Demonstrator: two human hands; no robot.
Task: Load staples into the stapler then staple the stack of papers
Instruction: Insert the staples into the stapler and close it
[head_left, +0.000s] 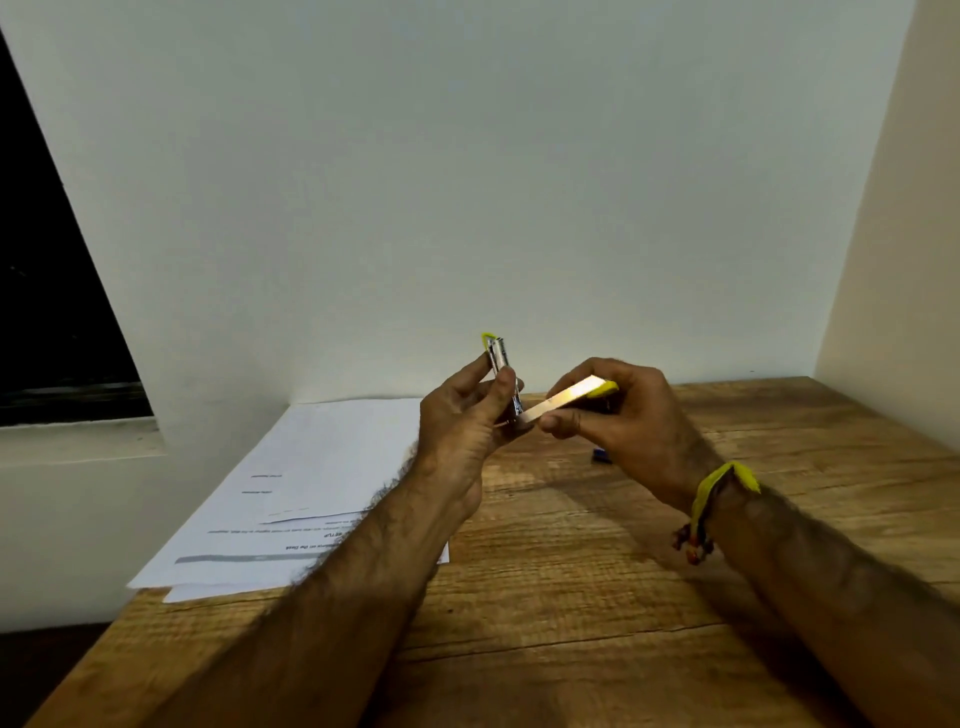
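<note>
A small yellow and metal stapler (563, 399) is swung open above the table, hinged near its lower middle. My left hand (467, 415) grips the upright half, whose metal channel (500, 356) sticks up past my thumb. My right hand (618, 415) pinches the other half, which slants up to the right with a yellow tip. A stack of printed papers (311, 478) lies on the table's left side, partly under my left forearm. I cannot see any staples in the channel.
A small dark blue object (600, 457) lies on the wooden table (571, 597) just below my right hand. White walls close in behind and to the right. A dark window (52, 291) and its sill are at the left.
</note>
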